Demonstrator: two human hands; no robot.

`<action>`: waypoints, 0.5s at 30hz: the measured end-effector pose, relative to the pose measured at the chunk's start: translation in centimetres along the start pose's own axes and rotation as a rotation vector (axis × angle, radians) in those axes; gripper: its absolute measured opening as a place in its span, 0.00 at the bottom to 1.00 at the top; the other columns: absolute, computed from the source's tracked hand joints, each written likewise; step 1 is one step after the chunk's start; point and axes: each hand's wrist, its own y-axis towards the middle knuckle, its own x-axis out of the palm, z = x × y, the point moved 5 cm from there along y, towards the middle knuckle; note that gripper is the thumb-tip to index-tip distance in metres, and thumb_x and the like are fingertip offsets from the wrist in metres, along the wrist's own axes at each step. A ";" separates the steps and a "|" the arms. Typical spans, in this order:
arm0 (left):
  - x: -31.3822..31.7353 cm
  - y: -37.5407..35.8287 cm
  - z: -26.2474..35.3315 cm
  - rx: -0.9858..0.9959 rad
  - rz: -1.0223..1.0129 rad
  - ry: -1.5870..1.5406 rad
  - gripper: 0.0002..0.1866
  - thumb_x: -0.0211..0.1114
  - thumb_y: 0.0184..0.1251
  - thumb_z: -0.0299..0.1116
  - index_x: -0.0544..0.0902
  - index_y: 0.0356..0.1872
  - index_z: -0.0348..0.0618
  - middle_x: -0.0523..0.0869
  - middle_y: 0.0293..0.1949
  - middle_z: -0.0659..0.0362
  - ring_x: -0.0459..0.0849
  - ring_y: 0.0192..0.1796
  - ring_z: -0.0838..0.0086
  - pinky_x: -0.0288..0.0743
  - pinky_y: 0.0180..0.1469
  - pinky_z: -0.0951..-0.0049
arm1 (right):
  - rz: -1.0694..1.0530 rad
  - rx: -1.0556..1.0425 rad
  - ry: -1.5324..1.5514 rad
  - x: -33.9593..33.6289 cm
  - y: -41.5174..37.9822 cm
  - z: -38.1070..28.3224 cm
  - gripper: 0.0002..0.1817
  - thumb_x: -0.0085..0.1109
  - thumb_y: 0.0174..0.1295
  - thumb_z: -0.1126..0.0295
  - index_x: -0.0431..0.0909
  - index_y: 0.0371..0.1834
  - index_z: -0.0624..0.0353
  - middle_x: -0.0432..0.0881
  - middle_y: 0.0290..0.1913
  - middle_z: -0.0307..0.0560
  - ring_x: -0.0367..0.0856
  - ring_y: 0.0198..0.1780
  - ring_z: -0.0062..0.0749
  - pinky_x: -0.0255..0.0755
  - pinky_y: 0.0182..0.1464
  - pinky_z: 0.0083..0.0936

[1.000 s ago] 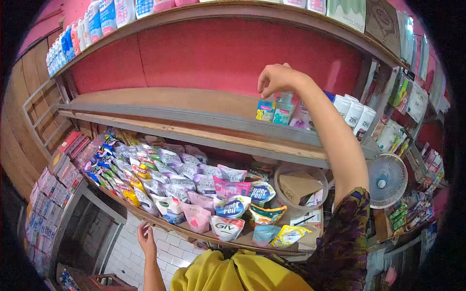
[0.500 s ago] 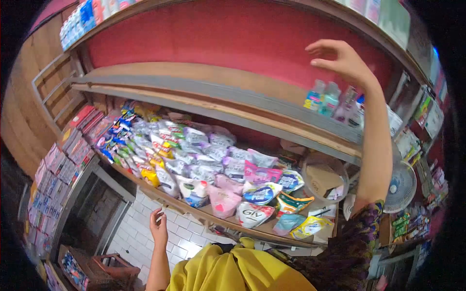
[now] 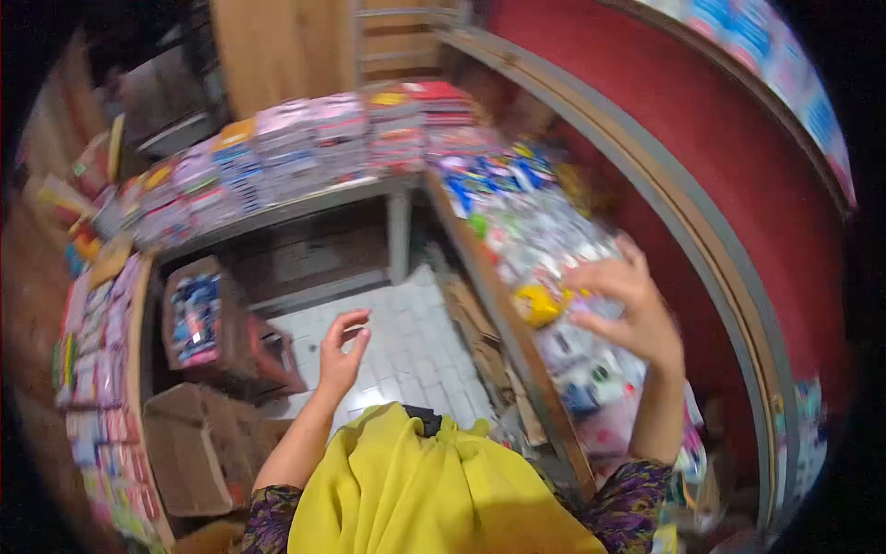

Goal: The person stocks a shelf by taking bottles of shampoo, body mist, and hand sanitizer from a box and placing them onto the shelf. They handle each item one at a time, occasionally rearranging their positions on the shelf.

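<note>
My left hand point(image 3: 342, 354) hangs above the white tiled floor point(image 3: 388, 342) with its fingers loosely curved and the thumb apart, holding nothing. Over the shelf of packed pouches point(image 3: 554, 217), my right hand point(image 3: 632, 309) is open, thumb and fingers spread in a curve with nothing between them. Its fingertips overlap white pouches in this view, and a yellow pouch point(image 3: 538, 305) shows just left of the thumb. Nearer to me, below the right hand, lies a white pouch point(image 3: 591, 380) with a red cap. Part of the shelf is hidden behind the right hand and forearm.
Stacks of pink and white packets point(image 3: 286, 138) line the counter at the back left. Under it stand a carton of dark packs point(image 3: 196, 314) and an open cardboard box point(image 3: 189, 452). A wooden shelf edge point(image 3: 517, 337) runs along the right, with a red wall point(image 3: 591, 74) behind.
The view has swung to the left, bringing the packet counter and boxes in. My right hand has come down from beside the upper shelf to over the pouches; both hands stay without anything.
</note>
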 end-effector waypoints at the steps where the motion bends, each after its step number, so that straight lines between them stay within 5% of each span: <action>1: -2.3 -0.1 0.0 0.002 0.048 -0.006 0.13 0.60 0.64 0.25 0.78 0.49 0.41 0.80 0.50 0.59 0.78 0.53 0.73 0.73 0.53 0.72 | -0.019 -0.033 0.114 3.4 2.3 -0.2 0.18 0.70 0.50 0.60 0.82 0.44 0.49 0.83 0.47 0.37 0.77 0.54 0.30 0.43 0.70 0.51; 7: -12.9 -3.0 -2.7 -0.082 0.407 0.087 0.13 0.60 0.62 0.22 0.78 0.49 0.40 0.81 0.49 0.59 0.79 0.51 0.74 0.74 0.53 0.74 | -0.320 -0.204 0.595 21.3 14.7 -2.4 0.18 0.71 0.49 0.63 0.83 0.44 0.54 0.84 0.47 0.39 0.79 0.53 0.30 0.48 0.70 0.47; 15: -20.0 -4.1 -5.3 -0.202 0.865 0.164 0.13 0.60 0.62 0.23 0.78 0.49 0.40 0.80 0.48 0.59 0.79 0.49 0.75 0.73 0.53 0.75 | -0.589 -0.478 0.812 31.1 32.9 -6.3 0.16 0.69 0.51 0.65 0.83 0.43 0.55 0.85 0.44 0.40 0.81 0.51 0.32 0.47 0.71 0.46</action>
